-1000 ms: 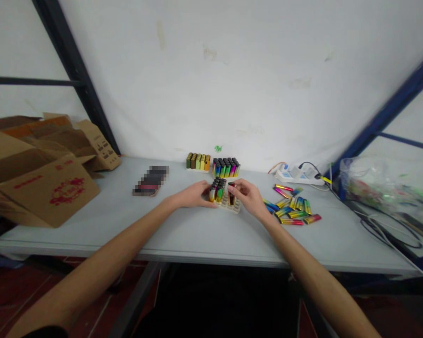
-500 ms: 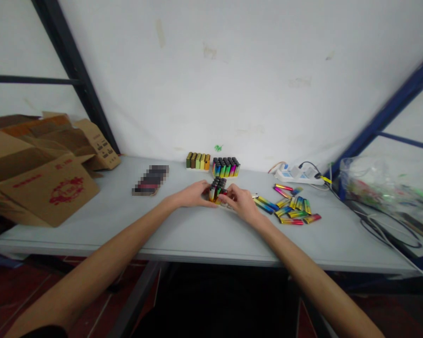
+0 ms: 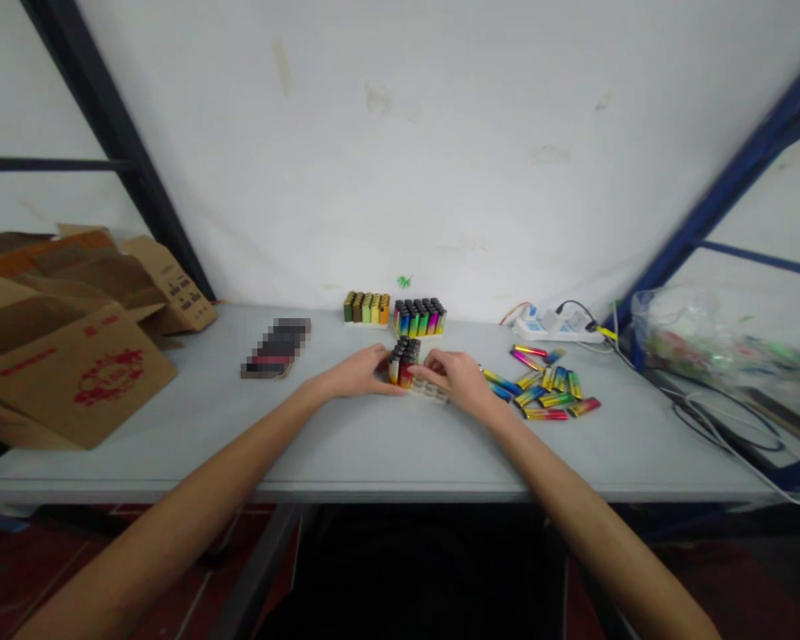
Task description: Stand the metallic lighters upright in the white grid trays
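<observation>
A white slotted tray (image 3: 433, 392) lies in front of me with several black-topped lighters (image 3: 406, 356) upright in its left part, a red one near the front. My left hand (image 3: 364, 372) is closed around the tray's left end, thumb in front and fingers behind. Over the tray's bare slots, just right of the lighters, my right hand (image 3: 459, 378) has its fingers bent and thumb apart, with nothing visible between them. To its right, loose shiny multicoloured lighters (image 3: 550, 399) lie in a scattered pile.
Against the wall stand a full tray of yellow, green and brown lighters (image 3: 367, 308) and another of rainbow lighters (image 3: 420, 317). A pixelated dark object (image 3: 276, 348) lies left. Open cardboard boxes (image 3: 100, 364) fill the far left; a power strip (image 3: 553, 325), cables and plastic bags (image 3: 693, 338) are right.
The red lighter now stands upright at the front of the group, and my right hand's fingers have drawn slightly away from it. The left hand stays at the tray. The view shifted slightly.
</observation>
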A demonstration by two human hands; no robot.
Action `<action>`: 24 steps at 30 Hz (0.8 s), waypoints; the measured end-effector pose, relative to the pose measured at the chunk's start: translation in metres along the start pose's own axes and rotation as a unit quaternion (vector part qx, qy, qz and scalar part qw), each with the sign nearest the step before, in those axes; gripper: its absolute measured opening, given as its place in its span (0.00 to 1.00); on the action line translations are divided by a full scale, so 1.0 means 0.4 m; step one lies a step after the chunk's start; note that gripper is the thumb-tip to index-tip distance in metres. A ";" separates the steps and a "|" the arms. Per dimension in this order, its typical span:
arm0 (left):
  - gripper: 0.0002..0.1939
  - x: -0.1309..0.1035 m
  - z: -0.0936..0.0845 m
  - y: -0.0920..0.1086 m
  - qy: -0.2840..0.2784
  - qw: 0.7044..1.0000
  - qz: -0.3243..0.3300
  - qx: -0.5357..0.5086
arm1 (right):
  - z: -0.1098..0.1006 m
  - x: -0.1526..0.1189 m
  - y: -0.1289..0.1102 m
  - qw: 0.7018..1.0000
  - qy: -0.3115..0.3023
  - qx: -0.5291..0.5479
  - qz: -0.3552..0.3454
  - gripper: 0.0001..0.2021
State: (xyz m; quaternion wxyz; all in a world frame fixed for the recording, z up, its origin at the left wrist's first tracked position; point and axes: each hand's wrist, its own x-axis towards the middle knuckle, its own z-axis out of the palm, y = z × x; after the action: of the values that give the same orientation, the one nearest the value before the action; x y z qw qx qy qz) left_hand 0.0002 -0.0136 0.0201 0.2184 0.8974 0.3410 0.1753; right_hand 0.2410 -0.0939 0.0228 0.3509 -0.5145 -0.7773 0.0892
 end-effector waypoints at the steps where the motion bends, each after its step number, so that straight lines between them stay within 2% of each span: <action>1: 0.34 0.000 0.000 0.000 0.001 1.000 0.000 -0.002 | -0.016 0.002 0.020 1.000 0.013 -0.024 0.010 0.20; 4: 0.34 0.003 0.000 -0.002 0.000 1.000 0.007 0.005 | -0.073 0.004 0.096 0.994 0.038 -0.097 0.036 0.15; 8: 0.34 0.006 -0.002 -0.004 -0.004 1.000 0.017 0.019 | -0.143 -0.014 0.188 0.989 -0.016 -0.135 0.061 0.05; 12: 0.34 0.006 -0.003 -0.003 0.001 1.000 0.016 0.011 | -0.165 -0.026 0.209 0.992 -0.084 -0.083 0.034 0.12; 15: 0.34 0.004 -0.002 -0.004 0.004 1.000 0.009 0.001 | -0.152 -0.020 0.195 0.992 -0.119 -0.042 0.007 0.08; 17: 0.34 0.004 -0.001 -0.005 0.005 1.000 0.006 0.001 | -0.142 -0.015 0.186 0.994 -0.100 -0.033 0.020 0.09; 20: 0.34 0.005 0.000 -0.008 0.003 1.000 0.008 0.007 | -0.136 -0.011 0.178 0.997 -0.038 -0.024 0.057 0.13; 24: 0.34 0.008 0.001 -0.011 0.002 1.000 0.018 0.010 | -0.147 -0.009 0.154 0.998 0.032 -0.004 0.045 0.14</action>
State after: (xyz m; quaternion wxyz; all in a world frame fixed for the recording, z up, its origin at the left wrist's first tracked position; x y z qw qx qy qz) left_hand 0.0002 -0.0084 0.0182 0.2057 0.9051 0.3266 0.1782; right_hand 0.3246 -0.0821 0.0337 0.3692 -0.5529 -0.7421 0.0853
